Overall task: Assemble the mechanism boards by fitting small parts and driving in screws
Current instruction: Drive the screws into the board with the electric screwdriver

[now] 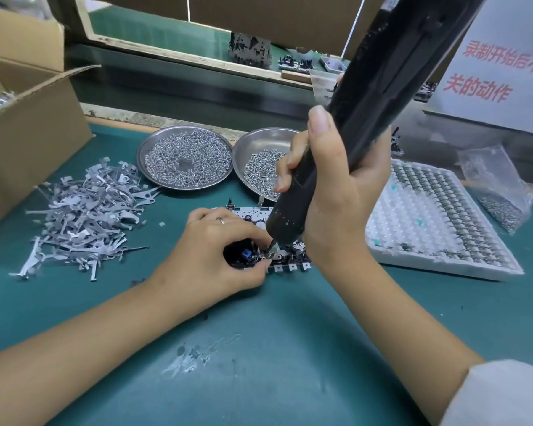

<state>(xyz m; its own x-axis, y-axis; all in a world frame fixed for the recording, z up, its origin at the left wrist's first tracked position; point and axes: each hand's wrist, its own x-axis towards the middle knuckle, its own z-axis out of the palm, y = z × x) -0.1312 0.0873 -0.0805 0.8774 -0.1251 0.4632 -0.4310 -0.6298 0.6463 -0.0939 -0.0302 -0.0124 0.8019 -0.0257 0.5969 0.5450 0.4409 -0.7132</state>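
Right hand (336, 192) wraps driver (363, 112), bit on board (277, 256) at centre; left hand (219, 250) pinches board's edge. Screwing under way; levers (83, 210) at 9 o'clock remain unfitted.

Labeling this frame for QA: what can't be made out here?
- Screw under the bit: head view, too small, crowded by the left hand fingertips.
- Mechanism board: mostly covered by both hands.
- Electric screwdriver top: cut off by the upper edge.
- Right hand palm side: hidden behind the tool.
- Red notice text: cut off at the right edge.
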